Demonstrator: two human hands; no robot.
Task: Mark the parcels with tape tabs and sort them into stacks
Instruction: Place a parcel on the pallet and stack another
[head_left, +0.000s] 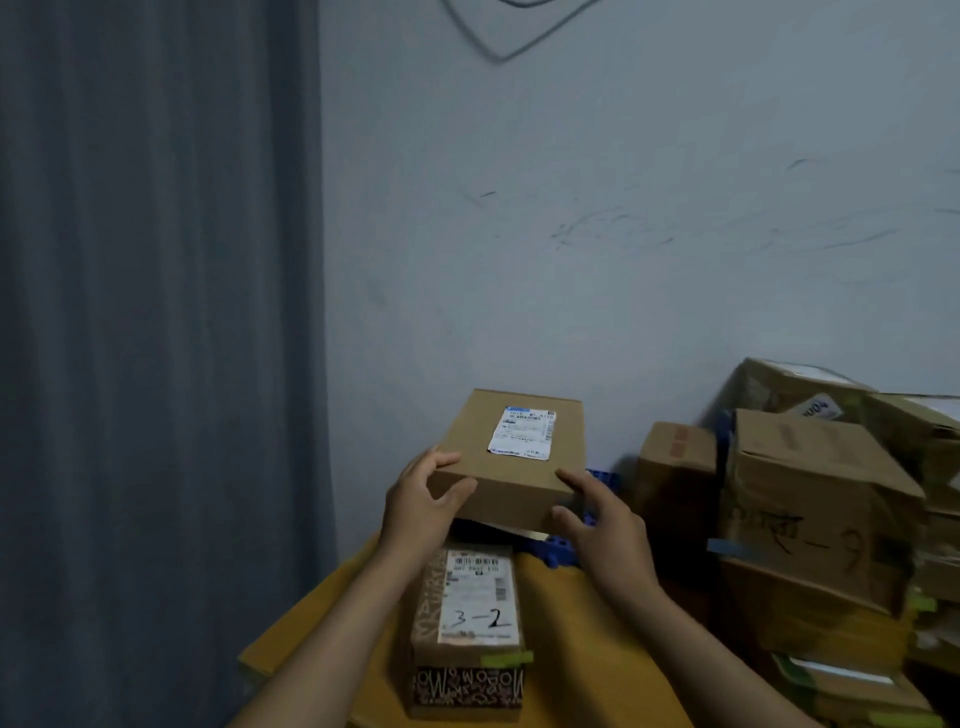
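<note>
- The left hand (423, 493) grasps the near left corner of a plain cardboard box (514, 462). Its fingers curl over the top edge and its thumb lies against the near side face.
- The left forearm comes up from the lower left, with the wrist nearly straight.
- The right hand (602, 525) grasps the near right corner of the same box. One digit lies on the top edge and the others curl round the lower edge.
- The right forearm comes in from the lower right, so the two arms close in on the box.
- The box lies flat between the two hands, its long side running away from the person. A white shipping label (522, 432) sits on the far half of its top.
- Whether the box rests on something beneath it or is held free cannot be told.
- Just below the hands, between the forearms, a second parcel (467, 623) lies on a yellow table (582, 634). Its label is hand-marked "3-2".
- A green tape tab (506, 659) sticks out from that parcel's near right edge.
- Under the right hand a blue plastic crate (563, 553) shows.
- Right of the right hand stands a stack of cardboard boxes (810, 499), one bearing a blue tape tab (727, 546).
- Left of the left hand hangs a grey curtain (156, 312); beyond both hands is a scuffed wall (623, 208).
</note>
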